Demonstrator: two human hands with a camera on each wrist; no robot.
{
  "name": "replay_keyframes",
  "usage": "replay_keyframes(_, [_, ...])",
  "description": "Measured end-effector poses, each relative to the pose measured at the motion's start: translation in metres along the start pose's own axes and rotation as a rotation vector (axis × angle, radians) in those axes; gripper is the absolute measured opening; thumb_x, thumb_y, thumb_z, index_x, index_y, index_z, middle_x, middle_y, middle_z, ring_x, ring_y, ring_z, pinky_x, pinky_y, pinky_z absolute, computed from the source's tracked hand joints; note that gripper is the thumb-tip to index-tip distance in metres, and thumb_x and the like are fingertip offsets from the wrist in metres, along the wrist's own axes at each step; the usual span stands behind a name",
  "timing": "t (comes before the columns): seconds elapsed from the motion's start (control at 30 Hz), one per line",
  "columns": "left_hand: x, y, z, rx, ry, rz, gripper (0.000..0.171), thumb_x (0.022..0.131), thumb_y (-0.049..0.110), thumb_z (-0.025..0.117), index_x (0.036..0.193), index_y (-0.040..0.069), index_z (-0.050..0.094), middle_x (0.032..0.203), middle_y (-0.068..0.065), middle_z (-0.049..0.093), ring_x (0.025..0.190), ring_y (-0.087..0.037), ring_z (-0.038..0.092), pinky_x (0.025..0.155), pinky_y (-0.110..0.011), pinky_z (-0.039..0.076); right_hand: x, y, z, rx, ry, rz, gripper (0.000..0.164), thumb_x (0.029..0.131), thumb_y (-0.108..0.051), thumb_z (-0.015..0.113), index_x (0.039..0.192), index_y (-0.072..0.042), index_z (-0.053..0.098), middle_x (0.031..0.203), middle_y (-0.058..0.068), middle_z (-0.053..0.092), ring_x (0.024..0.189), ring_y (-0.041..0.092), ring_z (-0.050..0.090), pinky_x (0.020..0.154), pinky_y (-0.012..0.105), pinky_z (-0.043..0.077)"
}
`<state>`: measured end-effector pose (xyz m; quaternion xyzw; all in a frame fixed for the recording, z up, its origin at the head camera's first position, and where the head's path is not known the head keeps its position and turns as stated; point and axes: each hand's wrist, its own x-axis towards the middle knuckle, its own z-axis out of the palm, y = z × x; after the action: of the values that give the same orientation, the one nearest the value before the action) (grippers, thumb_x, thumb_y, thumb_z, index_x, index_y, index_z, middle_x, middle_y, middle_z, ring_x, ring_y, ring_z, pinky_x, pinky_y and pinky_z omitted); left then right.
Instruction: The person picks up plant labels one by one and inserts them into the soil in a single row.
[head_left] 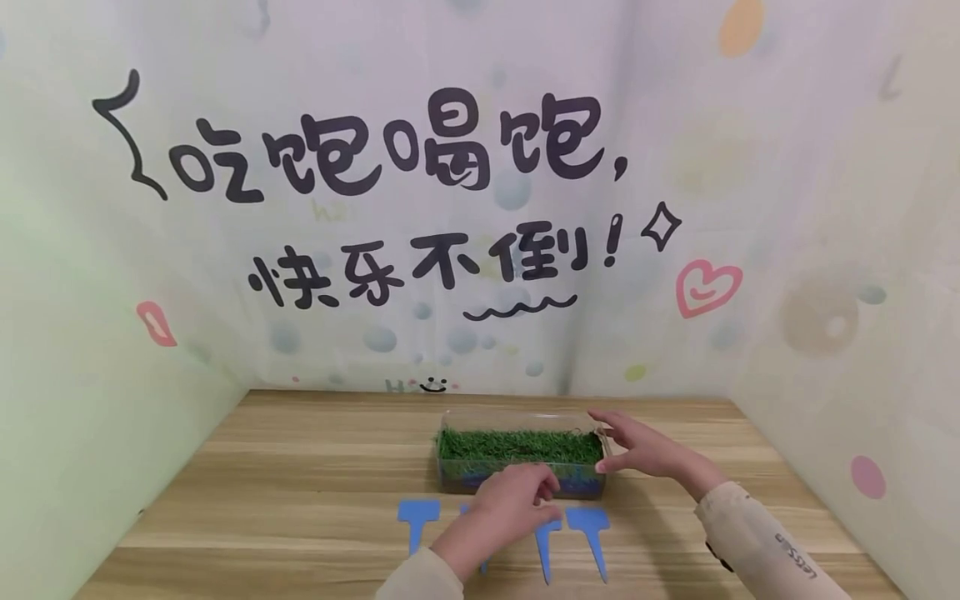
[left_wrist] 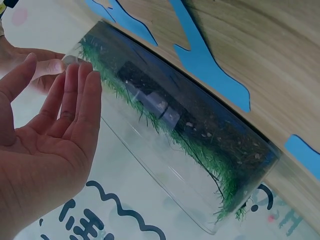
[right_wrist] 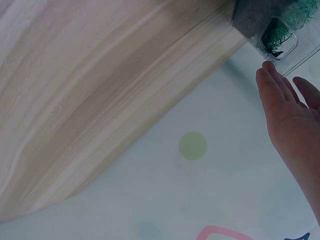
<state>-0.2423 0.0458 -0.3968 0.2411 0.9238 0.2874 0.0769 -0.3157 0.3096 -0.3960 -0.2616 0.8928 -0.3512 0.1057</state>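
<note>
The clear box [head_left: 452, 482] lies immediately left of the right hand [head_left: 641, 446], its long axis running leftward from that hand. The right hand is nearer, fingers extended at the box's end; the left hand [head_left: 510, 500] is just before the long wall, fingers relaxed, contact undetermined. Neither grips anything. Count: 2 hands, 1 box, 1 strip of grass [head_left: 517, 446] inside, 4 blue markers [head_left: 588, 521] around the left hand, 1 largely hidden by it.

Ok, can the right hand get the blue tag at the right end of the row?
Probably yes: the right hand is nearby, at the right end of the clear box, and nothing covers that blue tag.
</note>
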Motion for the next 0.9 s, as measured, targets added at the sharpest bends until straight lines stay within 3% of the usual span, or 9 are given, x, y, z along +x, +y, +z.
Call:
replay_keyframes(0.57, [0.011, 0.010, 0.021, 0.173, -0.070, 0.000, 0.027, 0.088, 0.041, 0.075, 0.108, 0.024, 0.070, 0.091, 0.014, 0.067, 0.077, 0.000, 0.060, 0.069, -0.023, 0.050, 0.000, -0.005, 0.001, -0.005, -0.007, -0.004, 0.086, 0.092, -0.020, 0.073, 0.154, 0.009, 0.022, 0.157, 0.038, 0.019, 0.140, 0.060, 0.029, 0.112, 0.067, 0.030])
replay_keyframes(0.77, [0.011, 0.016, 0.030, 0.217, -0.100, -0.042, 0.025, 0.090, 0.044, 0.072, 0.108, 0.028, 0.068, 0.082, 0.018, 0.065, 0.069, 0.000, 0.059, 0.064, -0.023, 0.051, 0.000, -0.007, 0.001, -0.004, -0.010, 0.004, 0.086, 0.092, -0.022, 0.073, 0.154, 0.008, 0.021, 0.157, 0.038, 0.017, 0.140, 0.060, 0.027, 0.112, 0.068, 0.029])
replay_keyframes(0.9, [0.014, 0.022, 0.037, 0.290, -0.119, -0.068, 0.018, 0.091, 0.045, 0.071, 0.099, 0.029, 0.070, 0.079, 0.018, 0.066, 0.067, -0.003, 0.060, 0.063, -0.024, 0.052, -0.002, -0.007, -0.001, -0.002, -0.013, 0.009, 0.086, 0.092, -0.022, 0.073, 0.155, 0.008, 0.021, 0.158, 0.037, 0.017, 0.141, 0.060, 0.027, 0.113, 0.068, 0.028])
